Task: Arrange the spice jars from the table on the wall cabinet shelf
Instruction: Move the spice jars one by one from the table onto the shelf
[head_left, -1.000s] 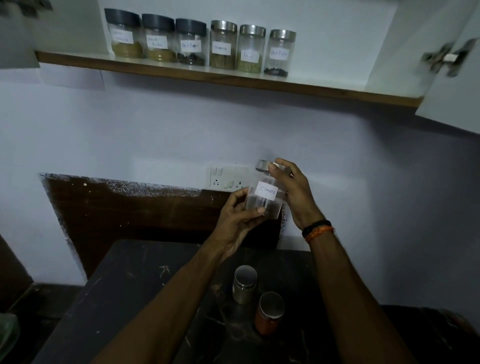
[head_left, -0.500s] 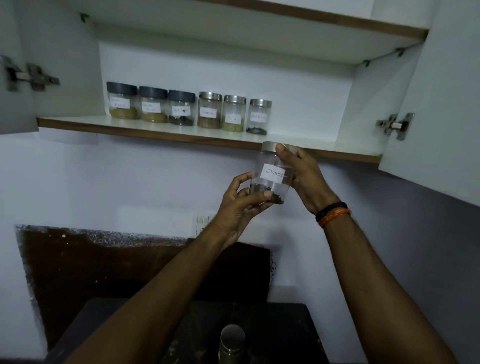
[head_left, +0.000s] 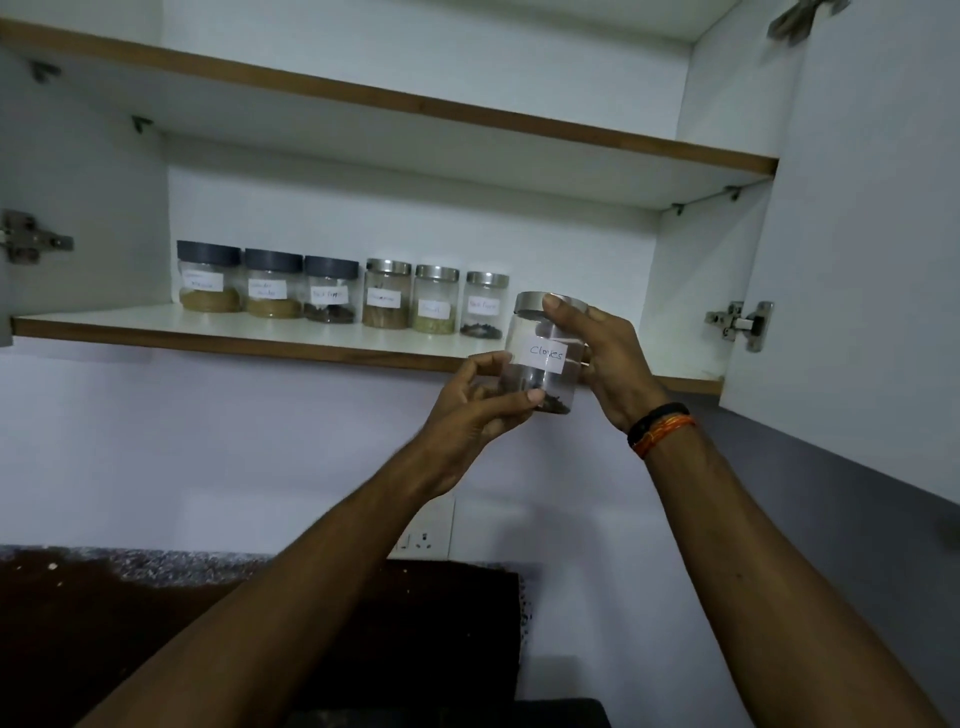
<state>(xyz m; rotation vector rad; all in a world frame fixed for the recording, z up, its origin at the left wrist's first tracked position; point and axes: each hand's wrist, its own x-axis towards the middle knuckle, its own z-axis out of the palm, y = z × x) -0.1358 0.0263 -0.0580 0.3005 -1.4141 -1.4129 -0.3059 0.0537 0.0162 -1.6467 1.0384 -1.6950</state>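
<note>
A white wall cabinet is seen from below with both doors swung open; a hinge (head_left: 31, 241) is fixed to the left door and another hinge (head_left: 740, 325) to the right door. On the lower shelf (head_left: 104, 319) six jars are lined up in a row toward the back. From the left, three dark-lidded jars are found: the first jar (head_left: 209, 278) and the second jar (head_left: 272, 286) hold tan powder, the third jar (head_left: 331, 291) something dark. Just beside them three steel-lidded jars are set: the fourth jar (head_left: 387, 295), the fifth jar (head_left: 436, 300) and the sixth jar (head_left: 485, 306). The labels are too blurred to be read. The shelf to the right of the sixth jar is left bare. The upper shelf (head_left: 363, 98) is seen only from beneath.

In front of the shelf edge, just right of the row, the cloves jar (head_left: 545, 358) is held in the air, tilted slightly, with dark cloves at its bottom. Its lower left side is cupped by the left hand (head_left: 472, 421), thumb pressed under the base, fingers curled behind. Its lid and right side are clasped by the right hand (head_left: 608, 358), a wristband (head_left: 660, 428) worn below. A socket (head_left: 423, 535) is set in the wall beneath.
</note>
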